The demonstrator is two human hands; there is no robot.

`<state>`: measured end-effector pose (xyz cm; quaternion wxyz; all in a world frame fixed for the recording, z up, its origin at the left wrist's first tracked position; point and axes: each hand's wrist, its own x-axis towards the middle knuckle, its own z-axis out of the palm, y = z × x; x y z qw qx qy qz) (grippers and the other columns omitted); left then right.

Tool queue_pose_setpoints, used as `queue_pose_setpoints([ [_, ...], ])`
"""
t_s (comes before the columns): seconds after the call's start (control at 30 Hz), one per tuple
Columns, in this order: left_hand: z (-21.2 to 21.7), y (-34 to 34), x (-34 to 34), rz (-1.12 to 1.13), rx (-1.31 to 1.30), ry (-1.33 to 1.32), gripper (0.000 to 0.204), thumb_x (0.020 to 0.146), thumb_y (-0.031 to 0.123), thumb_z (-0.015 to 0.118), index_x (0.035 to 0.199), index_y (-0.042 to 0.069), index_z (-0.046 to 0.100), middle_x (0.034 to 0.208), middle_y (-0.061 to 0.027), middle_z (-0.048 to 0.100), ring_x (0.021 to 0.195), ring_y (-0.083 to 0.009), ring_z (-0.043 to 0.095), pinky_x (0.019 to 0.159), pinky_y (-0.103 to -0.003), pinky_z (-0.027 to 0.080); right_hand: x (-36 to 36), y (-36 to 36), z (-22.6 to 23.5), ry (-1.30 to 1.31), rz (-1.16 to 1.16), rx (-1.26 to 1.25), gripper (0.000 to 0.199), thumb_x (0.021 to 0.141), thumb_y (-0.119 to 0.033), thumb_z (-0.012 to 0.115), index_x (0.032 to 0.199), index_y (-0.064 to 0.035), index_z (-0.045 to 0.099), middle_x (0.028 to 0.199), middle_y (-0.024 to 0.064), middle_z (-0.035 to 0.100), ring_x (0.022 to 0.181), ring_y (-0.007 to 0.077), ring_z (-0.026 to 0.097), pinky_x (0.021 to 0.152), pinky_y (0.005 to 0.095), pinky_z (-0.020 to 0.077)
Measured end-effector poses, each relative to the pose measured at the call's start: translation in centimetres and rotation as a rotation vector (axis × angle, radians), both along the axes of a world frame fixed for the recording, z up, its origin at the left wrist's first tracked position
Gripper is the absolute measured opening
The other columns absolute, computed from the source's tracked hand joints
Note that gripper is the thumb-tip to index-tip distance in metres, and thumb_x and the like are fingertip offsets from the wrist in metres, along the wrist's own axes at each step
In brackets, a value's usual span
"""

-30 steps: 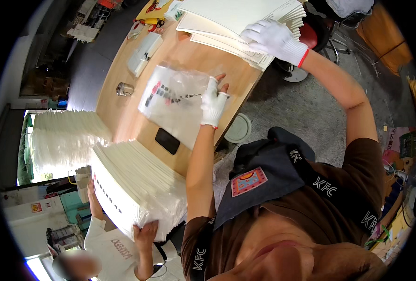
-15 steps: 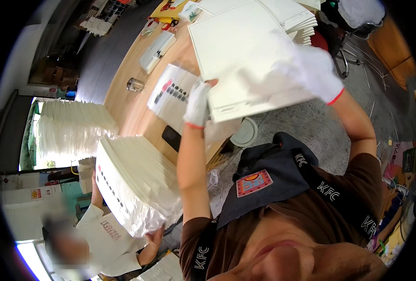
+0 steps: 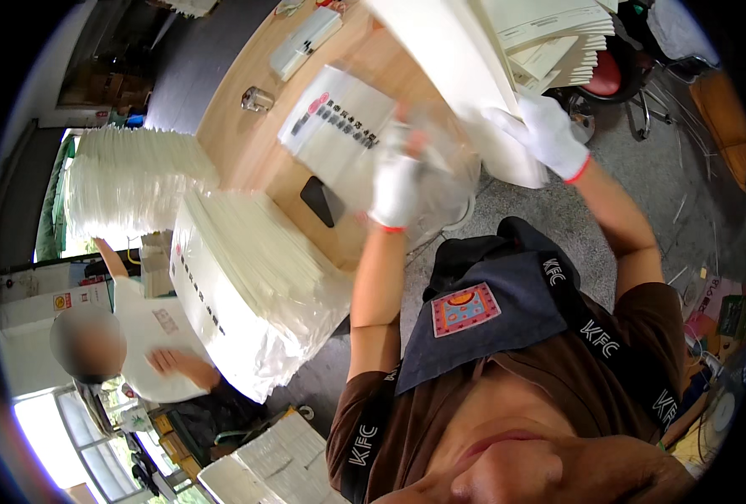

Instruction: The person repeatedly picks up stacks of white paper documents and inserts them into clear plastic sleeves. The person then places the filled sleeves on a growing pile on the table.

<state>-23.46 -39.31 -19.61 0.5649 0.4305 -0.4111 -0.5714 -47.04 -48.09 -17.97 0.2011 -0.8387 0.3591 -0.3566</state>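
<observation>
A large white paper sheet or thin stack stands raised and curled at the table's right edge. My right hand, in a white glove with a red cuff, grips its near right part. My left hand, gloved the same way, is over the near edge of the table, its bare fingertips smeared by motion. Clear plastic lies around and beside this hand; whether the fingers hold it I cannot tell. Left of the hand lies a printed plastic bag, white with a pink mark and dark lettering.
A dark phone, a glass and a clear-lidded case are on the wooden table. Tall stacks of bagged paper stand at the left. Fanned sheets and a red-seated chair are far right. A co-worker is at lower left.
The paper has gone from lying flat to raised and curled. My left hand has left its edge and moved right over the plastic. The co-worker's hand has come off the bagged stack.
</observation>
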Motion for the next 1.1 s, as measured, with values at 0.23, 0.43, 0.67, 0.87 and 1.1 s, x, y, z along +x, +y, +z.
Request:
queue_pose_setpoints([
  [0.23,6.6,4.2,5.9,0.341,-0.005,-0.656,0.053,0.087,0.021,0.056,0.138,0.013,0.042,0.132,-0.0095,0.053,0.072,-0.0177,0.062,0.060,-0.029,0.051,0.8,1.9,2.1,0.804,0.471,-0.278,0.031,0.086,-0.033,0.054,0.085,-0.0034,0.064,0.089,0.0131,0.062,0.072,0.0259,0.065,0.057,0.0389,0.0525],
  [0.43,4.7,6.0,1.6,0.443,-0.489,-1.447,0.048,0.085,0.012,0.058,0.132,0.018,0.051,0.085,-0.0140,0.064,0.065,-0.0308,0.061,0.062,-0.037,0.049,4.3,1.1,-2.5,0.918,0.531,-0.243,0.026,0.083,-0.029,0.055,0.089,-0.0048,0.063,0.086,0.0125,0.064,0.069,0.0309,0.065,0.058,0.0431,0.0530],
  [0.67,-7.6,13.8,-1.8,0.419,-0.079,-0.526,0.032,0.086,0.018,0.060,0.113,0.001,0.057,0.083,-0.0106,0.061,0.063,-0.0163,0.057,0.060,-0.029,0.046,5.8,-0.9,-2.0,0.447,0.728,0.484,0.042,0.084,-0.042,0.059,0.094,-0.0020,0.065,0.084,0.0170,0.066,0.075,0.0317,0.063,0.069,0.0378,0.0485],
  [0.87,-3.7,7.1,-1.9,0.547,-0.440,-0.962,0.012,0.085,0.002,0.058,0.097,0.005,0.059,0.084,-0.0107,0.065,0.069,-0.0208,0.063,0.062,-0.033,0.050,10.2,0.4,-4.0,0.526,0.315,0.362,0.040,0.079,-0.040,0.062,0.087,-0.0005,0.063,0.086,0.0214,0.064,0.088,0.0327,0.063,0.074,0.0366,0.0476],
  [1.1,-3.0,2.0,-1.8,0.388,-0.068,-0.778,0.015,0.086,0.003,0.055,0.100,0.010,0.058,0.080,-0.0122,0.066,0.068,-0.0270,0.064,0.062,-0.032,0.051,12.4,3.2,-11.9,0.491,0.148,-0.393,0.030,0.084,-0.028,0.055,0.110,-0.0123,0.058,0.117,0.0107,0.056,0.116,0.0269,0.049,0.102,0.0393,0.0377],
])
